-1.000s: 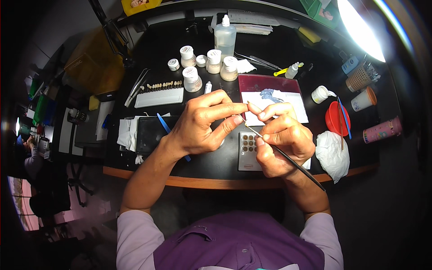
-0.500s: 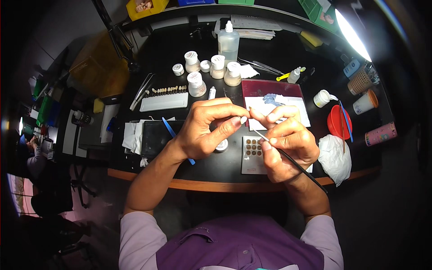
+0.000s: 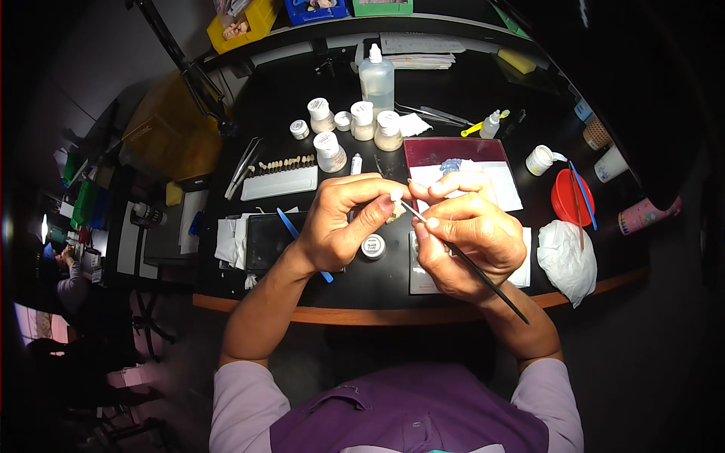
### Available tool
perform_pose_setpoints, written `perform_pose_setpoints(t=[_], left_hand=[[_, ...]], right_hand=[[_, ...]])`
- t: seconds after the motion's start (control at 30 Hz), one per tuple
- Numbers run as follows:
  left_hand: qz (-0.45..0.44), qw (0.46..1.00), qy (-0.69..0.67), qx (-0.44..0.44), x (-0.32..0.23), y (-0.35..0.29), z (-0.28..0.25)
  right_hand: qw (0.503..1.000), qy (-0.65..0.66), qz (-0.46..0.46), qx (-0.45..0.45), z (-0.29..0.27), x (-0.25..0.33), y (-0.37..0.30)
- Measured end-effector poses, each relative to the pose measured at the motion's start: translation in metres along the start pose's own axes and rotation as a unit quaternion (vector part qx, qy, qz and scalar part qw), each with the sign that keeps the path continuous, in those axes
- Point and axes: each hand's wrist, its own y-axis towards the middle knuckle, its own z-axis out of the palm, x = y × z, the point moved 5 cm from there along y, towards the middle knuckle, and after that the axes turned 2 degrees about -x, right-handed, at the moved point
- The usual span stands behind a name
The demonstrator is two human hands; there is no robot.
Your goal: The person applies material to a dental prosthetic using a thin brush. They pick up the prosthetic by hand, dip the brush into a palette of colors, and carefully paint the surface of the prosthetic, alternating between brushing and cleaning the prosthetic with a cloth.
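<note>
Between thumb and forefinger, my left hand pinches a small white tooth crown. My right hand grips a thin brush with a dark handle. Its tip points left and meets the crown or sits just beside it; the contact is too small to make out. The fingers of both hands come close together around the piece. Something pale shows just under the crown. On the table below stands a small round jar with a white lid. Beneath my right hand is a partly hidden palette.
Several powder jars and a clear bottle stand farther back. A row of shade tabs lies left, near a blue-handled tool. A maroon board with white paper, a red bowl and crumpled white tissue are right.
My right hand has moved left, bringing the brush tip to the crown. The small jar shows more fully. The view has shifted slightly, and the lamp's bright face at upper right now looks dark.
</note>
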Motion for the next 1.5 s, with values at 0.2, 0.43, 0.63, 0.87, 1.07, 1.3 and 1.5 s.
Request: perform_pose_setpoints(t=[0.2,0.43,0.63,0.87,1.07,1.3,1.5], left_hand=[[0.019,1.000,0.012,-0.007,0.0019,-0.0026,-0.0015],[0.033,0.999,0.024,-0.016,0.0048,-0.0028,-0.0003],[0.033,0.999,0.021,-0.007,0.0047,-0.0026,-0.0017],[0.036,0.999,0.022,-0.012,0.0042,-0.0023,0.0011],[-0.007,0.998,0.061,0.025,0.0038,-0.0030,-0.0029],[0.016,0.999,0.045,0.000,0.0016,-0.0009,0.0007],[-0.012,0.998,0.054,0.012,0.0022,-0.0018,0.0000]], right_hand=[[0.999,0.022,-0.006,-0.029,0.0045,-0.0023,-0.0017],[0.999,0.029,0.022,0.008,0.0036,-0.0013,-0.0042],[0.999,0.036,0.031,-0.001,0.0022,-0.0029,-0.0037],[0.999,0.023,0.022,-0.019,-0.0006,-0.0017,-0.0025],[0.999,0.004,0.010,-0.051,0.0046,-0.0055,0.0000],[0.998,0.011,0.020,-0.058,0.0032,-0.0079,-0.0020],[1.000,0.009,0.019,-0.006,0.0006,-0.0038,-0.0009]])
